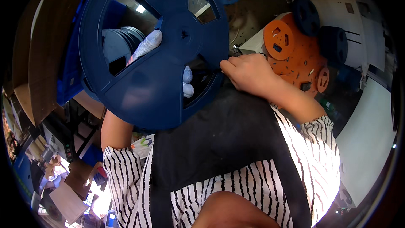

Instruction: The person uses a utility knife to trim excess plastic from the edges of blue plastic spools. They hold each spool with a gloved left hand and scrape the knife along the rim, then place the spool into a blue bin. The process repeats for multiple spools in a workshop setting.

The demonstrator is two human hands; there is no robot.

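Note:
A large blue plastic reel (139, 95) is held up in front of my chest, its flat side with cut-out windows toward me. My left hand (148, 44), in a pale glove, grips it from behind. One gloved finger comes through the upper left window and two fingertips show in the lower right window; the reel hides the rest. At the reel's right rim my bare right hand (253, 74) is closed, thumb and fingers pinched together. Something dark lies by those fingertips, too small to make out. Black material shows through the lower right window.
Behind the reel stand a blue bin (71, 55) and grey-blue reels (116, 44), with cardboard (46, 46) at the far left. To the right, orange reels (278, 40) and dark blue reels (306, 16) sit by an orange surface (291, 65) strewn with small dark scraps.

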